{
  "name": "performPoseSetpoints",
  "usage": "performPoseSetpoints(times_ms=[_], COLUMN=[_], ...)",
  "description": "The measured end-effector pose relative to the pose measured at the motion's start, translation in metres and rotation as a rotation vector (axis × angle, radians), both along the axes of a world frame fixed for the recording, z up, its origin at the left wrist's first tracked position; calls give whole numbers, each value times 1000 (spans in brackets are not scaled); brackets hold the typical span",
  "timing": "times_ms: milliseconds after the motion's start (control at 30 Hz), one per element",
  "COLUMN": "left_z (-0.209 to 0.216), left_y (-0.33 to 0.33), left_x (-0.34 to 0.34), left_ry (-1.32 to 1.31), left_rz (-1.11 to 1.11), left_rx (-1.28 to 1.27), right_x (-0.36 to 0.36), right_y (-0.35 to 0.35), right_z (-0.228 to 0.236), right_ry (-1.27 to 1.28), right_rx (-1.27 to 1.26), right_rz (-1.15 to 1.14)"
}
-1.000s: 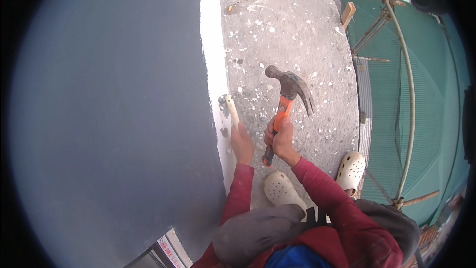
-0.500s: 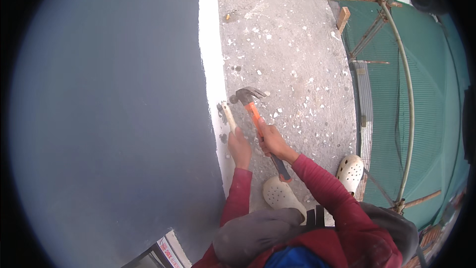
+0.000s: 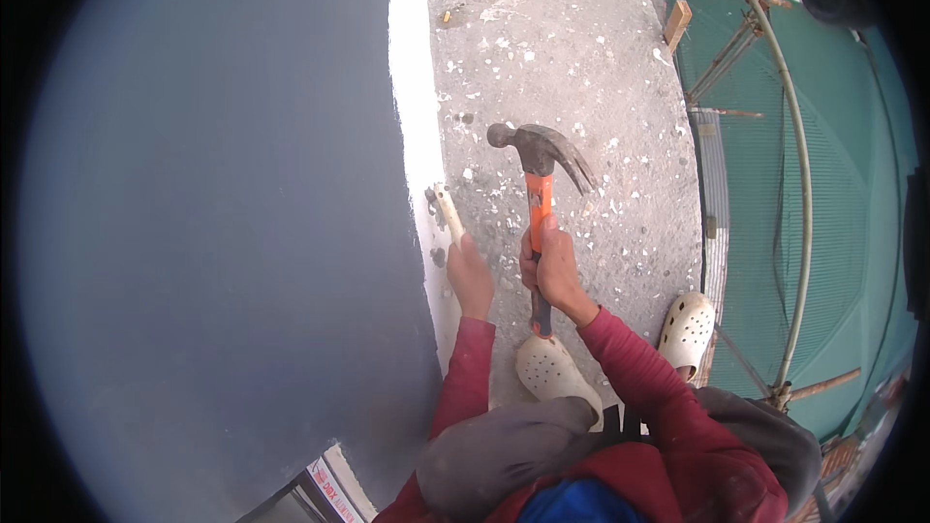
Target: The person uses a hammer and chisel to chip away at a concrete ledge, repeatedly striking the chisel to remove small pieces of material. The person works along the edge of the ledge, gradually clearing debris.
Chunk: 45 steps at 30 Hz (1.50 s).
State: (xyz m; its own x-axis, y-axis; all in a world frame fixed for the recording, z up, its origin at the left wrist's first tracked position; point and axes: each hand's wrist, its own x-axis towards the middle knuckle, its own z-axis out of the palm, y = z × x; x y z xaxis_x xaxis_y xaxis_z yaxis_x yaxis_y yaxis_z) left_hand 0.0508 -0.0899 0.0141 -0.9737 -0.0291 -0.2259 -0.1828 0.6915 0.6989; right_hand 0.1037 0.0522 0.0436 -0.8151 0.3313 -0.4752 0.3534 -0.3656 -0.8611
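My right hand (image 3: 552, 262) is wrapped round the orange and black handle of a claw hammer (image 3: 540, 196). Its dark, worn head is raised clear of the wall, with the round face to the left and the claw to the right. Lower down and to the left, my left hand (image 3: 470, 278) grips a slim cream-coloured handle with a hole near its end (image 3: 449, 212). That end points up and away, against the white strip at the foot of the wall; my fingers hide the rest. Dark chipped patches (image 3: 433, 203) mark the strip beside it.
A dark grey wall (image 3: 223, 194) fills the left side, edged by a white strip (image 3: 412, 68). White chips lie across the concrete ledge (image 3: 572, 68). My feet in cream clogs (image 3: 555, 375) stand on it. Beyond its right edge are scaffold poles (image 3: 799, 165) and green netting (image 3: 852, 232).
The hammer has swung up and to the right, away from the cream handle. My left hand and what it holds stay in nearly the same place.
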Motion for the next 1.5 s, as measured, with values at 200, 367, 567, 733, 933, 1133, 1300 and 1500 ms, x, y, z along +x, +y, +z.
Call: performPoseSetpoints(times_ms=[200, 367, 567, 733, 933, 1133, 1300, 1500], left_z=[1, -2, -4, -3, 0, -3, -27, -38], left_y=[-1, -3, 0, -4, -2, -3, -2, 15], left_x=[1, 1, -2, 0, -1, 0, 8, 18], left_ry=[-9, -1, -18, -53, -26, -33, 179, 118], left_rz=[-2, -7, 8, 28, -1, 33, -53, 20], left_rx=[-2, -13, 10, 19, 12, 25, -184, 150], right_x=[-4, -1, -3, -1, 1, -3, 5, 26], right_y=[2, -3, -1, -2, 1, -3, 11, 20], right_z=[7, 10, 6, 3, 2, 11, 0, -11], right_ry=[-148, 161, -28, 180, -149, 63, -212, -98], right_rx=[-305, -188, -216, -78, -343, -233, -267, -216], right_rz=[161, -158, 152, -96, 71, 75, 55, -14])
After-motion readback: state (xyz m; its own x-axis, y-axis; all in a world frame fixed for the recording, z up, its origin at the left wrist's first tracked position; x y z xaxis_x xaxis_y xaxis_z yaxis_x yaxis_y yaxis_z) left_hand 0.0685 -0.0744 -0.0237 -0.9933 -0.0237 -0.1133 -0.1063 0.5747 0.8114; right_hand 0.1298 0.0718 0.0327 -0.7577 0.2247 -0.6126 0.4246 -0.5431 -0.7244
